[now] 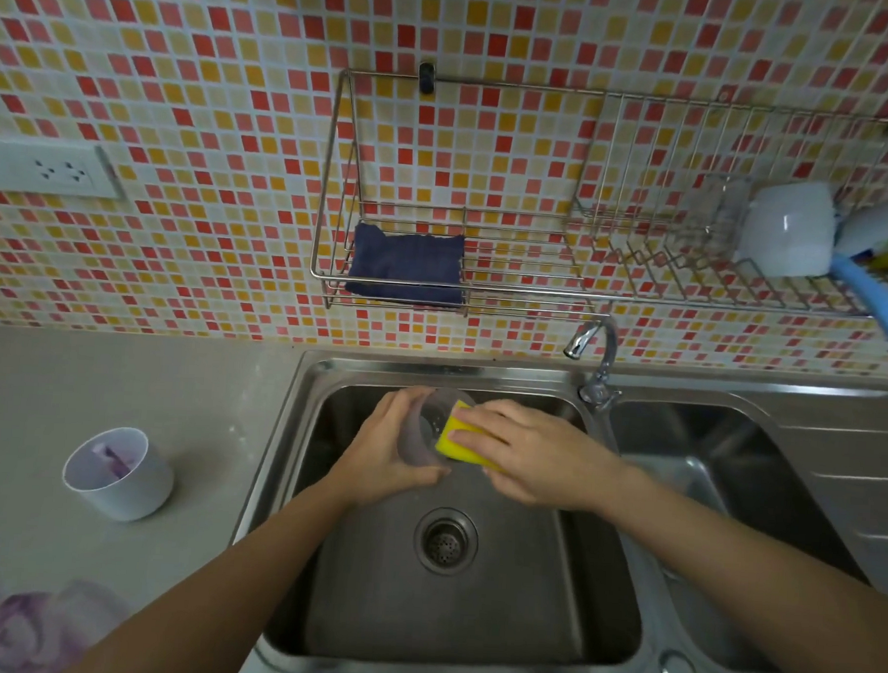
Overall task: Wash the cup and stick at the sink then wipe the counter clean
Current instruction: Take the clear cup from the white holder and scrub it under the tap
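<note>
Over the left basin of the steel sink (293,431), my left hand (390,446) grips a clear plastic cup (424,428) lying on its side, mouth toward the right. My right hand (523,451) holds a yellow sponge (457,437) pressed into the cup's mouth. On the grey counter (121,371) to the left stands a white cup (118,473) with purple residue and a stick (111,460) inside it. Purple stains (10,617) mark the counter at the lower left.
A tap (593,344) stands between the two basins, with no water visibly running. A wire rack (487,266) on the tiled wall holds a dark blue cloth (407,267), a white mug (787,230) and a blue-handled brush (876,302). A drain (445,542) sits below my hands.
</note>
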The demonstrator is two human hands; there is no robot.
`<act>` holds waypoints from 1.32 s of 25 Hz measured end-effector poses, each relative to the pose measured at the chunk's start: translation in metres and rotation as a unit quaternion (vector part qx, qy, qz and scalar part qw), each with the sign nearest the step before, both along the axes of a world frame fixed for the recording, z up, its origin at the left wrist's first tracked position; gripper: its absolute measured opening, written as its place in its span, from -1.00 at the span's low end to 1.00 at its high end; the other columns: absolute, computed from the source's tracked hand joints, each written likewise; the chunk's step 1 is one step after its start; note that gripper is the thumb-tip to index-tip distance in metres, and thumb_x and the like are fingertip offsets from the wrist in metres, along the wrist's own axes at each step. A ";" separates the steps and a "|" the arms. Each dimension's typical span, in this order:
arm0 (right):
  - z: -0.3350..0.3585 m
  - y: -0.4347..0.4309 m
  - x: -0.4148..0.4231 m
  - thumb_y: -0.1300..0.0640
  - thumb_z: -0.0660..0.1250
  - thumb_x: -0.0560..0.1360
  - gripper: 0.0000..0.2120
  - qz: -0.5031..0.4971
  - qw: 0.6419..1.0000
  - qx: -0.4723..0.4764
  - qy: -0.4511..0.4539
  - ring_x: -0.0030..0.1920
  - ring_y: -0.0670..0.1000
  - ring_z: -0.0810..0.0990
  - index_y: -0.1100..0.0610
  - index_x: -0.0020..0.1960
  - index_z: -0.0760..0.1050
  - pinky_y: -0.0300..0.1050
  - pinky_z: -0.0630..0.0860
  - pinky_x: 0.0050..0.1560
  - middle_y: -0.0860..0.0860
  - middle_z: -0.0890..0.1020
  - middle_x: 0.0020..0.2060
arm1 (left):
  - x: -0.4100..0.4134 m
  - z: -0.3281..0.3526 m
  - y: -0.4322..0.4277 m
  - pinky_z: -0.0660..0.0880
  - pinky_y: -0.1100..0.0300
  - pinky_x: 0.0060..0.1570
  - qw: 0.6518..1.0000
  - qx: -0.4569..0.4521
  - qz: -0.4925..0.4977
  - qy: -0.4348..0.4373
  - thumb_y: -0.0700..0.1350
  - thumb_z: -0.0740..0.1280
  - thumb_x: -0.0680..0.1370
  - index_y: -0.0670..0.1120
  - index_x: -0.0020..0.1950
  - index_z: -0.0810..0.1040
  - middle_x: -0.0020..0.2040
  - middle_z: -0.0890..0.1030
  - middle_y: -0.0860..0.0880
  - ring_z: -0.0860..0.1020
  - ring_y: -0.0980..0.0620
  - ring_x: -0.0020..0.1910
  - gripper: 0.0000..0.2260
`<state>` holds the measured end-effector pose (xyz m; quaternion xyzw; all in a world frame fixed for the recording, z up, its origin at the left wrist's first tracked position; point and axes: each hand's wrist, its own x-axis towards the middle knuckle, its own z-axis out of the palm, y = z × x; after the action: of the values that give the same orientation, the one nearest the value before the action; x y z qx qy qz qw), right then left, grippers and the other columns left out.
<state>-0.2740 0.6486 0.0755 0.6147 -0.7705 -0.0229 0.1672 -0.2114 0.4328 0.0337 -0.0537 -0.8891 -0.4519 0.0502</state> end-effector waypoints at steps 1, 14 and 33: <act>-0.005 0.001 0.001 0.03 0.25 0.41 -0.55 0.006 1.000 0.014 0.001 0.17 0.10 0.50 0.14 0.27 0.41 -0.04 0.50 0.18 0.10 0.53 0.25 | 0.001 -0.001 0.003 0.27 0.41 0.21 1.000 -0.003 0.003 0.004 0.04 0.51 0.22 0.15 0.34 0.26 0.29 0.36 0.10 0.34 0.26 0.27 -0.25; 0.030 0.013 -0.024 0.25 0.11 0.60 -0.69 0.193 0.974 0.017 0.117 -0.07 -0.01 0.63 0.10 -0.02 0.63 -0.14 0.55 -0.07 -0.05 0.69 -0.05 | 0.009 0.005 0.007 0.42 0.30 0.24 0.997 0.004 -0.063 -0.035 0.01 0.60 0.21 0.06 0.49 0.10 0.35 0.35 0.15 0.38 0.25 0.31 -0.02; 0.021 0.015 0.009 0.27 0.41 0.37 -0.78 -0.065 0.987 0.030 -0.146 -0.21 0.10 0.56 0.13 0.01 0.61 -0.03 0.57 -0.20 0.04 0.69 -0.18 | 0.012 -0.010 0.037 0.51 0.27 0.08 0.996 -0.019 0.041 0.076 -0.13 0.58 0.28 -0.14 0.38 0.21 0.25 0.31 -0.07 0.43 0.11 0.17 -0.21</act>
<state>-0.2646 0.6636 0.0963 0.5652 -0.8236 0.0331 0.0320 -0.1991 0.4701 0.0236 -0.0527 -0.8923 -0.4275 0.1351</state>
